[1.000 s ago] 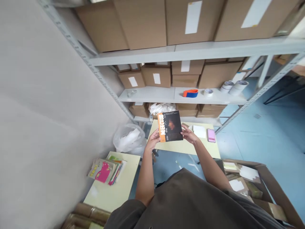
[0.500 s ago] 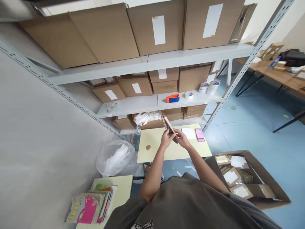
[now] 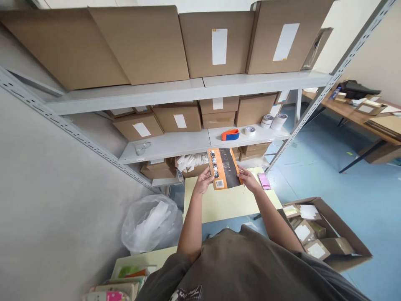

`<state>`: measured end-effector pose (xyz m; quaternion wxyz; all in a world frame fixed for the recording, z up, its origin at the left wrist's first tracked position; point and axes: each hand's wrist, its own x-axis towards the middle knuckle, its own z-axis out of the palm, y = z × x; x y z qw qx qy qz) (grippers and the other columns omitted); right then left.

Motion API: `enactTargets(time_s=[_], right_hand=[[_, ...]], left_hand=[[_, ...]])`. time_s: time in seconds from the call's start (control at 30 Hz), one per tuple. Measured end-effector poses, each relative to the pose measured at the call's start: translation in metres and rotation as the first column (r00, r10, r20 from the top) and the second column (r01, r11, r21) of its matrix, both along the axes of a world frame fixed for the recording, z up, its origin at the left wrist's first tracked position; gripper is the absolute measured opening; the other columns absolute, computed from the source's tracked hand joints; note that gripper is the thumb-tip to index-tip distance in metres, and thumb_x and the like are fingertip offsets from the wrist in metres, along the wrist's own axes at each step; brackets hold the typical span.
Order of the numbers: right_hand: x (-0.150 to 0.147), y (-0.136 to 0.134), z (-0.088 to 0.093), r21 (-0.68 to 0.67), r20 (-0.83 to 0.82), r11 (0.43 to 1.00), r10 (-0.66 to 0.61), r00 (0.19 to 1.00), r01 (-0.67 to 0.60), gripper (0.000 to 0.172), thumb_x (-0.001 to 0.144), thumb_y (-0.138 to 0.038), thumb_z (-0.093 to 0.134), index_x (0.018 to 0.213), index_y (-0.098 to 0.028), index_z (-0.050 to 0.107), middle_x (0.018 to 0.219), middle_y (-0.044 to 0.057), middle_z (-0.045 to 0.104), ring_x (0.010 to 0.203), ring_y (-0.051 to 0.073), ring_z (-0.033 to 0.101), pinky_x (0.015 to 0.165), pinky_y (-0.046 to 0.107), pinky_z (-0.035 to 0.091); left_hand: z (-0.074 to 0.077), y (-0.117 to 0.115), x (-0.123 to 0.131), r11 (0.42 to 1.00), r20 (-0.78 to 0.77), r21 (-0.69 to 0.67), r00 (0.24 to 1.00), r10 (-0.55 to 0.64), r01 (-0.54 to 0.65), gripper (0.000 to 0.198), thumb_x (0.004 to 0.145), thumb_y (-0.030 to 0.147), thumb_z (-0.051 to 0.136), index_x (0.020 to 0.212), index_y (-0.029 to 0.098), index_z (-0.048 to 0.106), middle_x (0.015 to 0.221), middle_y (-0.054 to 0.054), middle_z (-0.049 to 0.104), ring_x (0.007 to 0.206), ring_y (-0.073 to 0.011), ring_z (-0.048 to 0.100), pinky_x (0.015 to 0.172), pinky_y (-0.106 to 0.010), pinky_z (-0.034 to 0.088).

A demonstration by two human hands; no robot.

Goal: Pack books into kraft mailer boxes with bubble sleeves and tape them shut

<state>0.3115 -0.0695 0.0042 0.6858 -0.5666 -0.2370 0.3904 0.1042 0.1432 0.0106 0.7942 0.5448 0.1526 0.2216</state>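
I hold a thin book (image 3: 224, 167) up in front of me, its orange and black back cover with a barcode facing me. My left hand (image 3: 203, 181) grips its lower left edge. My right hand (image 3: 248, 178) grips its lower right edge. The book hangs above a pale yellow table (image 3: 231, 203), just in front of the grey metal shelving (image 3: 175, 144).
Cardboard boxes (image 3: 179, 117) fill the shelves, along with tape rolls (image 3: 275, 121) and an orange-blue tape dispenser (image 3: 230, 134). A pink notepad (image 3: 265, 181) lies on the table. A clear plastic bag (image 3: 151, 223) sits at the left, an open carton (image 3: 318, 234) of packets at the right.
The book has been flipped over: front cover a second ago, edge-on half a second ago, back cover with barcode now. My view has swung up and to the right.
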Motion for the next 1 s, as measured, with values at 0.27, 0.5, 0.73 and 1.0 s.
enactTargets(time_s=[0.27,0.5,0.73,1.0], right_hand=[[-0.007,-0.011,0.025,0.028,-0.101,0.997,0.073,0.992,-0.070,0.065,0.064,-0.024,0.091,0.124,-0.034,0.069,0.107,0.000,0.081,0.084,0.021,0.075,0.071,0.032,0.056],[-0.016,-0.005,0.034,0.052,0.046,0.999,0.014,0.999,-0.016,0.064,0.071,-0.029,0.086,0.133,-0.032,0.066,0.108,0.004,0.082,0.092,0.027,0.077,0.079,0.039,0.060],[-0.043,0.014,0.022,0.084,0.278,0.987,0.107,0.955,-0.135,0.066,0.077,-0.031,0.079,0.142,-0.036,0.071,0.134,0.004,0.076,0.110,0.030,0.072,0.076,0.040,0.062],[-0.004,0.007,-0.001,-0.021,0.359,0.969,-0.221,0.907,0.244,0.068,0.071,-0.032,0.087,0.137,-0.036,0.070,0.138,0.007,0.072,0.124,0.033,0.066,0.106,0.052,0.056]], left_hand=[[-0.035,0.029,0.001,0.995,-0.135,0.030,0.986,0.102,-0.098,0.100,0.074,0.036,0.094,0.164,0.023,0.052,0.133,-0.016,0.077,0.113,-0.0273,0.076,0.104,-0.049,0.057],[-0.014,-0.023,0.042,0.930,-0.166,0.289,0.944,0.283,-0.228,0.055,0.084,0.040,0.089,0.135,0.022,0.079,0.128,-0.013,0.079,0.123,-0.0320,0.071,0.117,-0.054,0.052],[-0.001,-0.077,0.063,0.969,0.006,0.188,0.987,0.163,-0.161,0.093,0.081,0.030,0.092,0.165,0.023,0.052,0.162,-0.013,0.059,0.134,-0.0346,0.067,0.115,-0.049,0.055],[-0.008,-0.031,0.016,0.986,0.015,-0.026,0.986,0.165,-0.165,0.094,0.077,0.036,0.089,0.164,0.024,0.054,0.156,-0.013,0.065,0.133,-0.0317,0.067,0.109,-0.043,0.057]])
